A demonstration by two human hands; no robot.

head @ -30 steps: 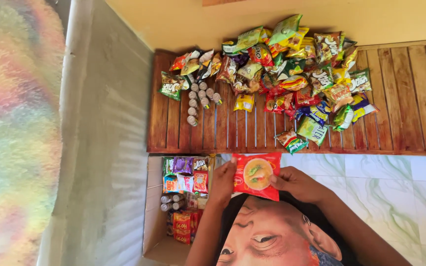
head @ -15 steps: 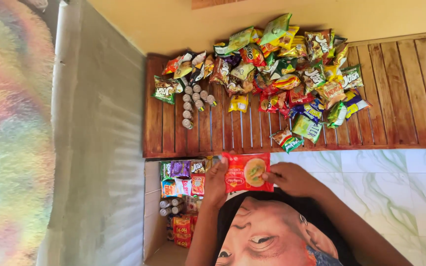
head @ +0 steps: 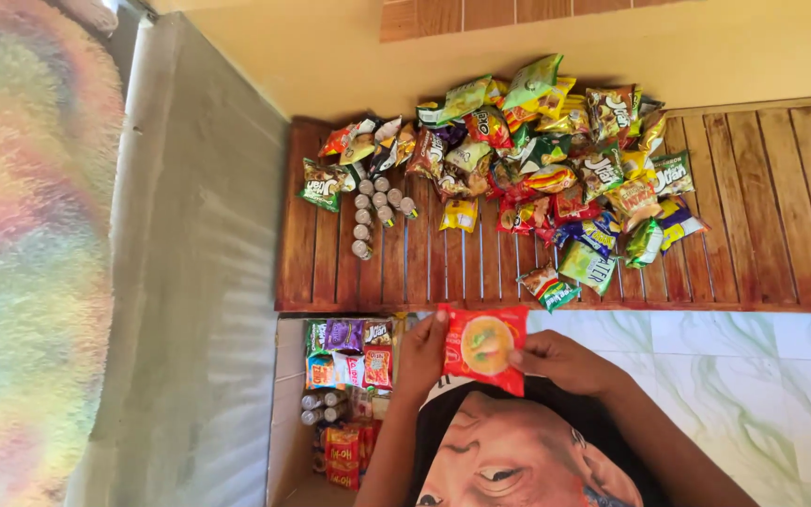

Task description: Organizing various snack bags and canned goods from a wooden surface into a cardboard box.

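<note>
Both forearms are bare, with no sleeves, and a black printed shirt [head: 556,441] covers the chest.

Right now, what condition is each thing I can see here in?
Red noodle packet: sealed, held flat at both sides.
Left hand: gripping the packet's left edge.
Right hand: gripping its right edge.
Cardboard box: open, partly filled with packets and small cans.
Snack pile: loose heap on the wooden pallet.
Small cans: upright in rows.

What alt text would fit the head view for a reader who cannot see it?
Both hands, left hand and right hand, hold a red snack packet by its sides above an open cardboard box partly filled with packets. Beyond, a pile of snack packets and small cans lie on a wooden slatted platform.
</note>
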